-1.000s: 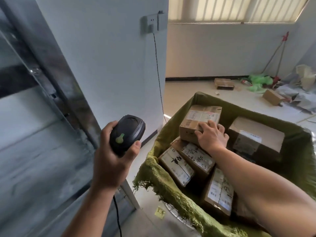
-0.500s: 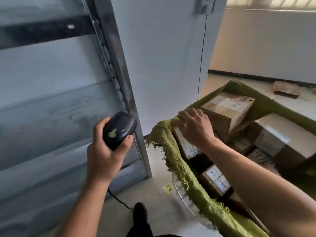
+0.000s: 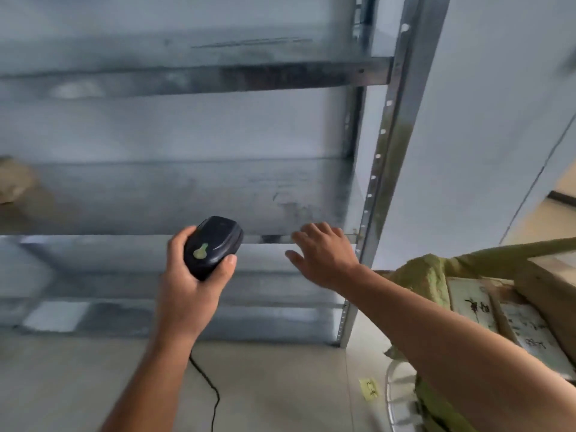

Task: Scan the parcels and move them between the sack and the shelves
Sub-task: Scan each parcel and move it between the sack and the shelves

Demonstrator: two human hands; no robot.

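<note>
My left hand (image 3: 190,285) grips a black barcode scanner (image 3: 212,246) with a green trigger, held in front of the grey metal shelves (image 3: 174,198). Its cable (image 3: 208,388) hangs down to the floor. My right hand (image 3: 324,254) is spread open with nothing in it, hovering at the front edge of the middle shelf near the right upright (image 3: 383,169). The green sack (image 3: 420,275) stands at the right edge, with cardboard parcels (image 3: 511,319) bearing white labels inside it. The view is blurred by motion.
A brown parcel-like shape (image 3: 15,182) sits on the shelf at far left. A white wall (image 3: 486,120) rises right of the shelving. A yellow paper scrap (image 3: 369,389) lies on the pale floor beside a round wire frame (image 3: 396,397) under the sack.
My view has swung left from the sack to the shelves. My right hand left the parcels and the sack's rim and now reaches, open, toward the middle shelf. The scanner stays in my left hand.
</note>
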